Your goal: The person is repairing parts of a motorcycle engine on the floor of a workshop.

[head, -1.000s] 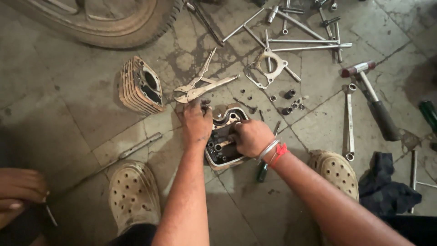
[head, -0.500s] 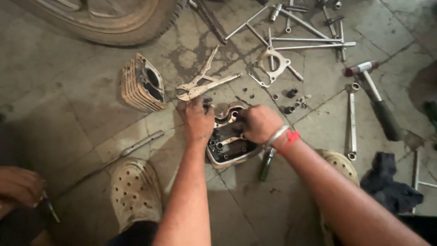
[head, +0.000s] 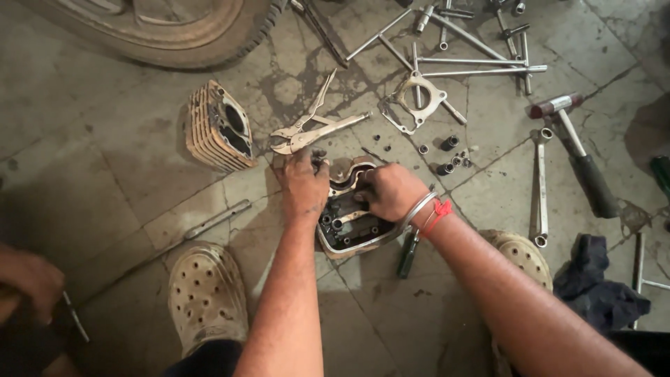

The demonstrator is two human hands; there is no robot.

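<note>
A greasy metal engine head [head: 349, 227] lies on the tiled floor between my feet. My left hand [head: 303, 183] grips its left upper edge, fingers curled over the rim. My right hand [head: 391, 192], with a metal bangle and red thread at the wrist, is closed over the head's upper right part, fingers reaching inside. What the fingers pinch is hidden. Locking pliers [head: 314, 129] lie just beyond my left hand.
A finned engine cylinder [head: 218, 129] stands to the left. A gasket [head: 417, 101], small nuts [head: 447, 157], long rods [head: 474, 66], a hammer [head: 576, 150], a wrench [head: 541, 185], a screwdriver [head: 408, 253] and a dark rag [head: 600, 286] lie around. A tyre [head: 160, 28] is behind. Another person's hand [head: 28, 279] is at left.
Both hands stay on the engine head; my right hand has shifted slightly over its upper right part. The view has drifted a little.
</note>
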